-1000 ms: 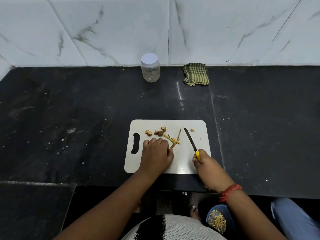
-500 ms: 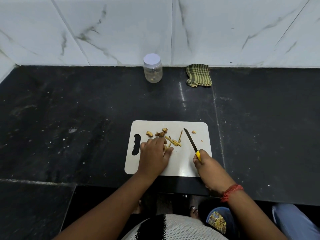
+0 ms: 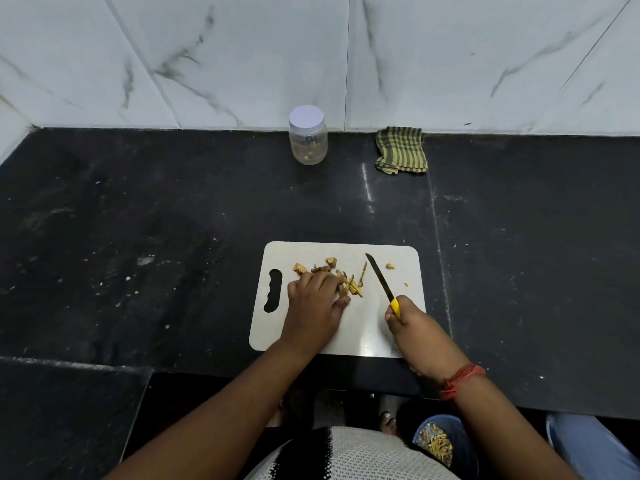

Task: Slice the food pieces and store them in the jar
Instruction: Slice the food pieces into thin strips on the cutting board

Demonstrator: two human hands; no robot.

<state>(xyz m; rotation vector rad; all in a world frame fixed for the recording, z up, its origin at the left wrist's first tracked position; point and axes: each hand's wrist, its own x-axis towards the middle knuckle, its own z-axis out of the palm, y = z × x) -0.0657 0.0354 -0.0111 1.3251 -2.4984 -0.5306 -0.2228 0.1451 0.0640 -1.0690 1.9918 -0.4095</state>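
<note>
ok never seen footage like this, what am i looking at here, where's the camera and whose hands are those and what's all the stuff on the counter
There is no machine here. A person wears a wide-angle camera on the head, so you look forward and down at their own two arms. That lens bends the edges of the picture.

On the black counter lies a white cutting board with small brownish food pieces on it. The left hand rests on the board with its fingers at those pieces. The right hand grips a knife by its yellow handle, the blade pointing away over the board.

At the back, by the marble wall, stands a clear jar with its white lid on and a few bits inside. Beside it lies a folded checked cloth.
</note>
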